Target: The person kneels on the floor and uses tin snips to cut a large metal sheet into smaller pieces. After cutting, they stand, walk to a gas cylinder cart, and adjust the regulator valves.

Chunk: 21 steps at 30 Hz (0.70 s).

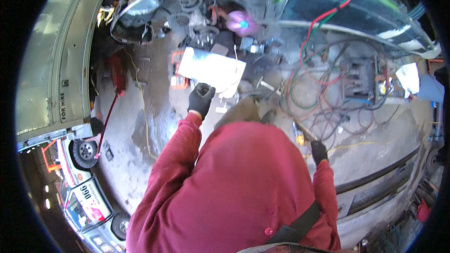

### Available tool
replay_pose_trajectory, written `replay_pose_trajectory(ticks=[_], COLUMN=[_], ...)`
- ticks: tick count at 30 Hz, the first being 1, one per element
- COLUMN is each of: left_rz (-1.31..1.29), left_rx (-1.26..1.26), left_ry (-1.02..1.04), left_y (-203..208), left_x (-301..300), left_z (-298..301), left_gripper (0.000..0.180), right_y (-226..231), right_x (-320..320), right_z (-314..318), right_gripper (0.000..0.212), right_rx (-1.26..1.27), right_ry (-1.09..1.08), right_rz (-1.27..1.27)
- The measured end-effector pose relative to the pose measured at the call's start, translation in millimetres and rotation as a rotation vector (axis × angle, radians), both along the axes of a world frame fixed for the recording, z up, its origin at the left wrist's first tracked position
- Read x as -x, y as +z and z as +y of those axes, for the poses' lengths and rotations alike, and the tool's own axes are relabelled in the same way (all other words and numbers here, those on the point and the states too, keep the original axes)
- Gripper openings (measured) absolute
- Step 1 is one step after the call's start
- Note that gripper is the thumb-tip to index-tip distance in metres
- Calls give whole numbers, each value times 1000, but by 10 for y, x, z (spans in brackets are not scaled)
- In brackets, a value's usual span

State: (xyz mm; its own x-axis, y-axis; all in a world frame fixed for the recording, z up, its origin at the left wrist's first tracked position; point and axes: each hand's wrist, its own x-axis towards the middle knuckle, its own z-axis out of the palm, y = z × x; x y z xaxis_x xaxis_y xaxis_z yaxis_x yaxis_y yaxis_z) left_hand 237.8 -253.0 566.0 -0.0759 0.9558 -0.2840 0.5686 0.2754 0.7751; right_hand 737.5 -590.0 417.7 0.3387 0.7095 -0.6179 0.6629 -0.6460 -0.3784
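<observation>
My left hand [201,99], in a black glove, is closed at the near edge of a glaring pale flat sheet [213,68]. Glare hides the sheet's surface. Off to the right, my right hand [319,152], also gloved in black, grips the end of a wooden handle [305,130]; the tool's far end cannot be made out. Beside that handle stands a small yellow-orange container [299,137]. A hammer-like tool [266,85] lies on the floor beyond my knees. An orange frame [178,80] shows at the sheet's left side.
Red and green hoses [302,58] loop across the floor at right, near a dark metal frame [360,78]. A coil spring and hub assembly [202,30] stands ahead. A red floor jack [118,76] and a yellow cord [139,83] lie left. A car panel [365,14] is far right.
</observation>
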Motion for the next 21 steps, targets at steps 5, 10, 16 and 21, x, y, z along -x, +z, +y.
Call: replay_pose_trajectory(ticks=[5,10,16,21], left_rz=[-479,-694,-838,-1007], left_rx=[-231,-604,-756,-395], left_ry=[137,174,184,131], left_y=[491,1158,1841,1994], left_x=[-453,-663,-931,-1379], left_z=[890,1955,3606,4959], left_gripper=[13,16,18,36], right_y=[4,329,562,614], right_x=[-65,16,240,511], right_z=[316,546,576,520], right_gripper=[35,35,40,40], right_rx=[-123,-262,-128,-8], right_ry=[189,46,-132,-419], right_rz=[-14,13,-41,61])
